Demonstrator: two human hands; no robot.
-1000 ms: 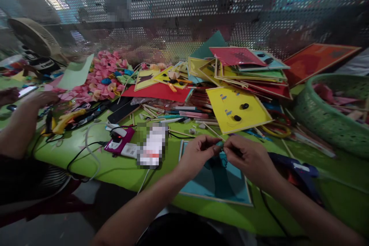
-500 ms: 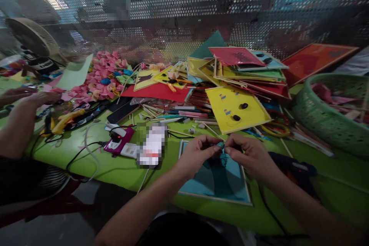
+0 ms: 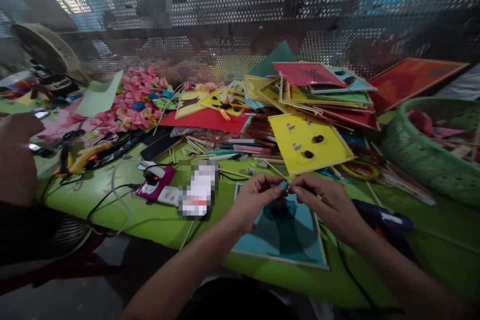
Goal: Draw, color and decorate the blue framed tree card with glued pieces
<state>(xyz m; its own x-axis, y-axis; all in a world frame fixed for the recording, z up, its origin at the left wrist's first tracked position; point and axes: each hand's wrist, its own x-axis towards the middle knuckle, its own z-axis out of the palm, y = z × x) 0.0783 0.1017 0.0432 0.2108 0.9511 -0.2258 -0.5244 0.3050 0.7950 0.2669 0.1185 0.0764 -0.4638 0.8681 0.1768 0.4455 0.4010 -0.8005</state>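
Note:
Just above the far part of a blue framed board, a small teal piece is pinched between both hands. My left hand grips it from the left with thumb and fingertips. From the right, my right hand holds its other side with fingertips together. The board lies flat on the green table, showing a dark teal tree-like shape. What the teal piece is made of is too small to tell.
A phone and a purple power socket stand left. Behind are a yellow board and piled boards. A glue gun and green basket are right. Another person's hand is far left.
The teal piece and my fingertips have shifted slightly left, and more of the board's dark shape shows. The other person's hand at the far left has drawn back toward the edge.

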